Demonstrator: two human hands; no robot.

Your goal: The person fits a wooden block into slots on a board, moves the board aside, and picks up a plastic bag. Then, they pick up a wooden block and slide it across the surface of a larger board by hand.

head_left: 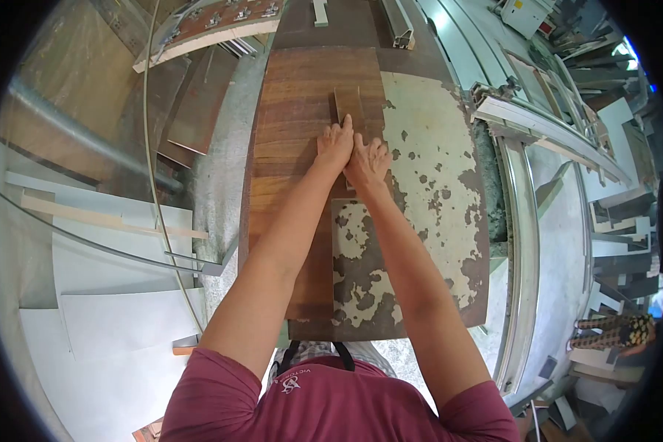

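Observation:
A narrow brown wooden strip (348,102) lies lengthwise on a larger wood-grained panel (291,110). My left hand (336,146) grips the strip from its left side, index finger stretched forward along it and the other fingers bent. Close against it, my right hand (368,162) holds the strip from the right with its fingers bent. Both hands cover the strip's middle; its far end shows beyond them and a bit of its near end below. The panel rests on a worktable (435,214) whose pale surface is peeling in patches.
Right of the table runs a metal rail (519,258) with a crossbar (545,129). White boards (132,317) lean at the left, near a thin cable (149,132). An aluminium profile (399,26) lies at the table's far end. Another person (619,331) is at the far right.

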